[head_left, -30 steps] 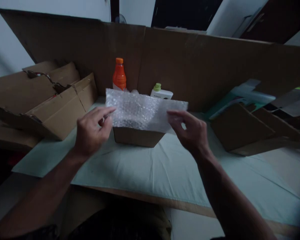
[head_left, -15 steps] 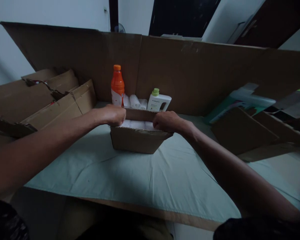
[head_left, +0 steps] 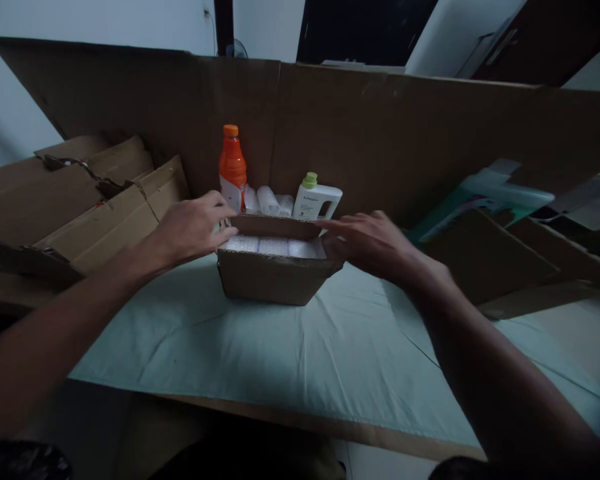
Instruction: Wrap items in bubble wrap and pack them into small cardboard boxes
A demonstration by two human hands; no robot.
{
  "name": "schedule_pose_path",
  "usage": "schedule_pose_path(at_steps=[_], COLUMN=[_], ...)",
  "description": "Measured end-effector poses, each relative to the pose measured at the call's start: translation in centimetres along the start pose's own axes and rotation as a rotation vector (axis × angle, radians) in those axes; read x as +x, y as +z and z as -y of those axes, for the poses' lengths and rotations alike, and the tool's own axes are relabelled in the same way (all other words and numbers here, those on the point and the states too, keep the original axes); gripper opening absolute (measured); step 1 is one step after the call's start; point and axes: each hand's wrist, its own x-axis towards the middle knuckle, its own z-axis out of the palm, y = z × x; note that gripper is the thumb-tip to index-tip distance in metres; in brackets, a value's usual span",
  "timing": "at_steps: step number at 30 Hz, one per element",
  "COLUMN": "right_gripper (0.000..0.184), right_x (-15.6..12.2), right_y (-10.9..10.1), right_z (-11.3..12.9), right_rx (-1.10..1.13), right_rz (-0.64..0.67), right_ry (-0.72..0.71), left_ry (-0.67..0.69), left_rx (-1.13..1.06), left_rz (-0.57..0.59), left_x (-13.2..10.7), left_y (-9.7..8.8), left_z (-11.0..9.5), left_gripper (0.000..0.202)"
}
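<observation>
A small cardboard box (head_left: 275,280) stands on the pale green cloth, its top uncovered. White bubble wrap (head_left: 274,246) in a row of bundles fills it almost to the rim. At the box's left end is my left hand (head_left: 193,227), thumb and fingers apart around the corner. My right hand (head_left: 375,241) is over the right end, its index finger stretched along the back edge and its lower fingers partly hidden by the box and slightly blurred. Neither hand holds anything I can make out.
Behind the box are an orange bottle (head_left: 233,170), bubble wrap rolls (head_left: 267,201) and a white green-capped jug (head_left: 316,199). Cardboard boxes (head_left: 105,223) stand left. A teal bottle (head_left: 460,203) rests in a box (head_left: 487,267) on the right. A cardboard panel (head_left: 405,147) spans the back.
Both fists have come out of the box and loosened. The left hand moved left and the right hand moved right, to the box's ends. The box stays in place.
</observation>
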Motion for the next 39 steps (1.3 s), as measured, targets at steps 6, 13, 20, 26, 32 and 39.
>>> schedule_pose_path(at_steps=[6,13,20,26,32,39], right_gripper=[0.04,0.07,0.076,0.069,0.067,0.113], right_x=[-7.7,-4.6,-3.6,-3.1,-10.6,-13.8], right_y=[5.7,12.8,13.4,10.5,11.4,16.1], right_z=[-1.7,4.9,10.0,8.9,5.7,3.1], right_rx=[0.557,0.792,0.817,0.91,0.808,1.039], right_rz=[-0.259,-0.262,-0.425,-0.452,-0.432,-0.34], right_ry=[0.321,0.249,0.15,0.164,0.396,0.268], left_ry=[-0.343,-0.462,-0.637,-0.649,-0.529,-0.581], left_rx=[-0.282,-0.761,-0.71,-0.695,-0.814,-0.805], left_rz=[-0.138,-0.016,-0.137,-0.261,-0.108,-0.036], left_x=[-10.2,-11.5,-15.0,-14.5,-13.5,-16.4], left_y=[2.7,12.0,8.3,7.0,11.1,11.8], left_z=[2.8,-0.2,1.0,-1.5,-5.4,-4.4], left_gripper=[0.044,0.082,0.069,0.07,0.062,0.063])
